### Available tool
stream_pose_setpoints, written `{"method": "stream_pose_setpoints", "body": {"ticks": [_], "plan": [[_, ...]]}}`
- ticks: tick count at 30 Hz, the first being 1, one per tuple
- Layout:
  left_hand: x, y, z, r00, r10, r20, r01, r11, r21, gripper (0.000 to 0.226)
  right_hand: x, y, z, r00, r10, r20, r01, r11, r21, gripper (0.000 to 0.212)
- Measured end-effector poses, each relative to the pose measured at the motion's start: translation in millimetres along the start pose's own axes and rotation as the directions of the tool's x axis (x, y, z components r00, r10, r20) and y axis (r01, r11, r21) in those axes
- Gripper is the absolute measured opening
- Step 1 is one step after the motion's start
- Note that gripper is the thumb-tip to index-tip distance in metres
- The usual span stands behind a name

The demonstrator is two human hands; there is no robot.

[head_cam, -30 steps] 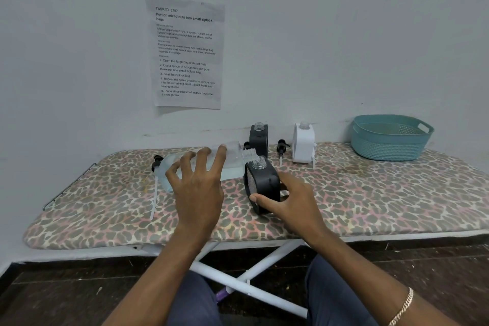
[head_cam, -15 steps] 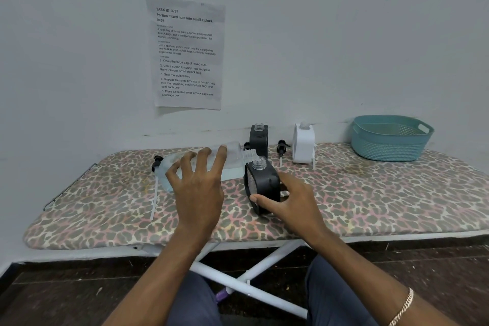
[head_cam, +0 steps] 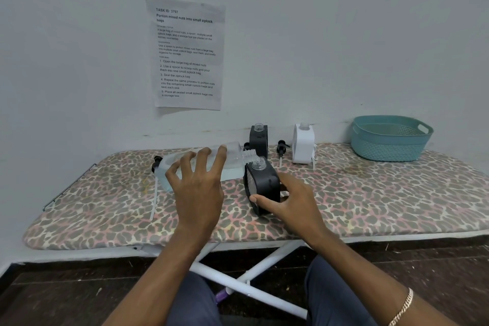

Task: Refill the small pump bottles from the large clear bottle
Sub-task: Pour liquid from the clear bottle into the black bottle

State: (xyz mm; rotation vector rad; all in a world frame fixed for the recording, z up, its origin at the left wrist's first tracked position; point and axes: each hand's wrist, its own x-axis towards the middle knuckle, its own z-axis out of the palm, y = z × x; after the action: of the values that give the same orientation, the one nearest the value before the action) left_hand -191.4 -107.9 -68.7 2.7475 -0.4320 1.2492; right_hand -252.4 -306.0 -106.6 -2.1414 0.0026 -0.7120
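My left hand grips the large clear bottle, which is tipped on its side with its open neck against the mouth of a small black bottle. A little pale liquid lies along the clear bottle's lower side. My right hand holds the black bottle's base, thumb in front; the bottle stands tilted on the board. A second black bottle and a white bottle stand open at the back by the wall. One pump head lies between them, another left of the clear bottle.
All of it rests on an ironing board with a leopard-print cover. A teal plastic basket stands at the board's back right. A printed sheet is taped to the wall. The board's white legs cross in front of my knees.
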Motion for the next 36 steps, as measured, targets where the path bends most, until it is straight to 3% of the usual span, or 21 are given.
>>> {"method": "stream_pose_setpoints", "body": {"ticks": [36], "plan": [[1.1,0.6,-0.4,1.000,-0.004,-0.002,0.004,1.000,0.012,0.080,0.8,1.7,0.8,1.000,0.009,0.004,-0.009,1.000,-0.013,0.055]]}}
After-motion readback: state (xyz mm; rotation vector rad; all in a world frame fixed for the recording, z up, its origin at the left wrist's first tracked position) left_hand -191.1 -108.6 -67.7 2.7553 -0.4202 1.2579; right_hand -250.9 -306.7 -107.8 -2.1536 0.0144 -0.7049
